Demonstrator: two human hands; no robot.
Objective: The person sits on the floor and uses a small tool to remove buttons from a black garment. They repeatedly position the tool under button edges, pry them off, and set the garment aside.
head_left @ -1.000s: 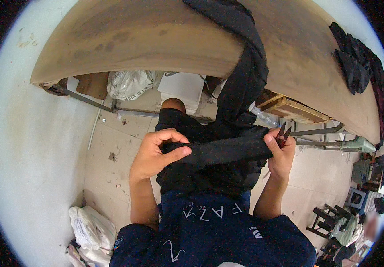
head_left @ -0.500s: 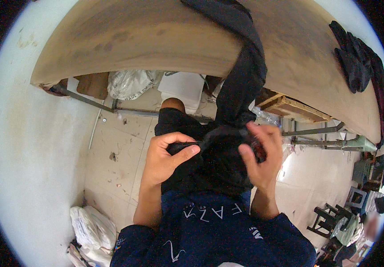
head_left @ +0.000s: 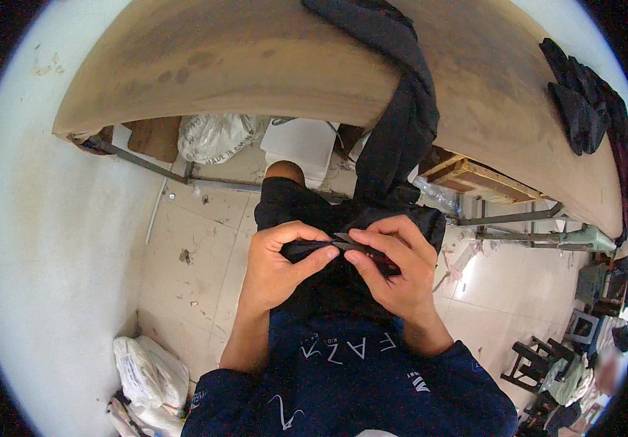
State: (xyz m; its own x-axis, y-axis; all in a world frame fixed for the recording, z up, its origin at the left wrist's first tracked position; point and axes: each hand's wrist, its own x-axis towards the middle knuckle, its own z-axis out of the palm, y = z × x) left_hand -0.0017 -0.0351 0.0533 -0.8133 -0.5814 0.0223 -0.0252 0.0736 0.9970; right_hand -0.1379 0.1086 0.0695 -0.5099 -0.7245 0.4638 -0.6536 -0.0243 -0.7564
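Note:
A long piece of black cloth hangs from the tabletop down to my lap. My left hand pinches a folded edge of it between thumb and fingers. Close beside it, my right hand also pinches the edge, its fingertips nearly meeting the left ones. A small greyish strip shows at the fingertips. Something dark with a bit of red lies inside my right palm, mostly hidden, and I cannot make out its kind.
A table with a brown cloth cover curves across in front. More black cloth lies at its right end. Underneath are a white plastic bag, a white stack and a wooden frame. A dark stool stands at right.
My right hand has come left and closed on the cloth edge beside my left hand. My left hand keeps its pinch, slightly shifted to the right.

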